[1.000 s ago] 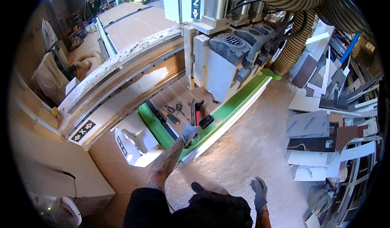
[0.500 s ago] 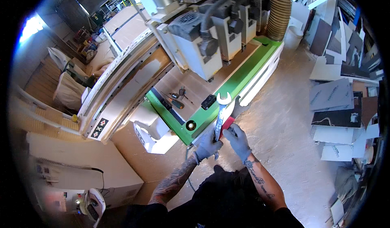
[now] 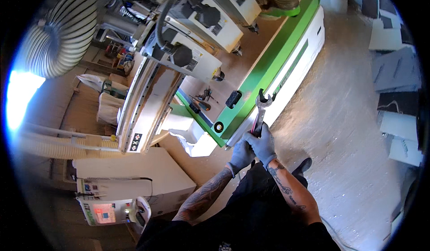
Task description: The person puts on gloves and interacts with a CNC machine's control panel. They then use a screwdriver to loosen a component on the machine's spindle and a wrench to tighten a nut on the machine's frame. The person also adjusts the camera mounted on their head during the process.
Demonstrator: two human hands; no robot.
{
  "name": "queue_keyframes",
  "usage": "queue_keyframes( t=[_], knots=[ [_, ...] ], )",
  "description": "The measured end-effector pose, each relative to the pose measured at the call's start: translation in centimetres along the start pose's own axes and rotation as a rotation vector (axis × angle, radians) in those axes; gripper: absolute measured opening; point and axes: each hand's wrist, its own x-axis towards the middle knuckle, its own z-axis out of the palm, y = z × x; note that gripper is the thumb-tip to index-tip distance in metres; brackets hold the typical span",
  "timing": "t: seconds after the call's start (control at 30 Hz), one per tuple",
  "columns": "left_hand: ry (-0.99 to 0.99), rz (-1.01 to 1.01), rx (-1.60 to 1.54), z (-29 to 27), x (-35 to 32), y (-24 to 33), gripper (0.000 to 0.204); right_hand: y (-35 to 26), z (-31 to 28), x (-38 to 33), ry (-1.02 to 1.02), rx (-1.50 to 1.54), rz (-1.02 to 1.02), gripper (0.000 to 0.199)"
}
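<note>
An open-ended wrench [image 3: 260, 111] is held upright in front of the body, its forked head raised just before the white side of a green-edged machine bed [image 3: 268, 72]. Its lower shaft is enclosed by the right hand [image 3: 263, 142], whose gloved grip is wrapped tightly round it. The left hand [image 3: 240, 154], also gloved in grey, is pressed against the right one from below, its grip curled at the shaft's end; whether the wrench is actually clasped by it cannot be told. On the brown surface of the bed, a black block [image 3: 233, 99] and several small hand tools [image 3: 202, 101] are laid. Machining heads [image 3: 197, 56] are mounted above them. A ribbed extraction hose [image 3: 58, 40] is seen at the left.
</note>
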Motion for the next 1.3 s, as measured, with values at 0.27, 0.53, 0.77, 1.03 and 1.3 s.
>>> queue_keyframes(
  t=[0.27, 0.53, 0.77, 1.03, 1.3],
  knots=[
    [-0.073, -0.150, -0.264, 0.3, 1.4, -5.0, 0.055, 4.2, 2.7, 3.6, 0.100, 0.090, 0.024, 0.033],
    [-0.381, -0.481, -0.175, -8.8, 3.0, -8.0, 0.059, 7.6, 11.4, 9.6, -0.048, 0.690, 0.119, 0.040],
    [-0.104, -0.448, -0.167, -14.5, 3.7, -13.2, 0.059, 5.2, 13.9, 19.0, 0.068, 1.092, 0.175, 0.030],
    [-0.061, -0.280, -0.017, -15.9, 8.8, -16.2, 0.059, 2.2, 17.3, 24.8, 0.106, 1.155, 0.136, 0.025],
    [0.008, -0.253, 0.121, -17.2, 10.7, -19.0, 0.058, 2.1, 18.9, 26.1, 0.092, 1.104, 0.119, 0.021]
  ],
)
